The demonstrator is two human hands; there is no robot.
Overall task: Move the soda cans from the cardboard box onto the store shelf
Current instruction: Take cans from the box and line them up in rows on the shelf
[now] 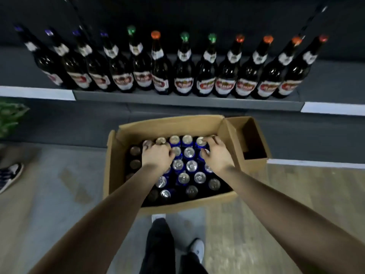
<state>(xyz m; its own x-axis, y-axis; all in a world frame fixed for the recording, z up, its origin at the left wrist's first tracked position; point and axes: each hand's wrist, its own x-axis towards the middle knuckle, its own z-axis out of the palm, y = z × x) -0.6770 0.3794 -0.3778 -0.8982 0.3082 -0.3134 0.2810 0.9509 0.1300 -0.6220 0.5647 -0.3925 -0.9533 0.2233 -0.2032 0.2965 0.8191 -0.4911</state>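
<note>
An open cardboard box (169,125) stands on the floor below me, packed with several upright soda cans (191,166), blue with silver tops. My left hand (157,155) reaches into the box's far left part, fingers curled over the tops of cans there. My right hand (215,153) is at the far right, fingers curled round the top of a blue can (200,141). The dark store shelf (187,98) runs across just beyond the box.
A row of several dark glass bottles (183,76) with red labels fills the shelf's front. The box's side flap (250,139) stands open at the right. My legs and a white shoe (198,249) are below the box. Another person's shoe (9,175) is at the left edge.
</note>
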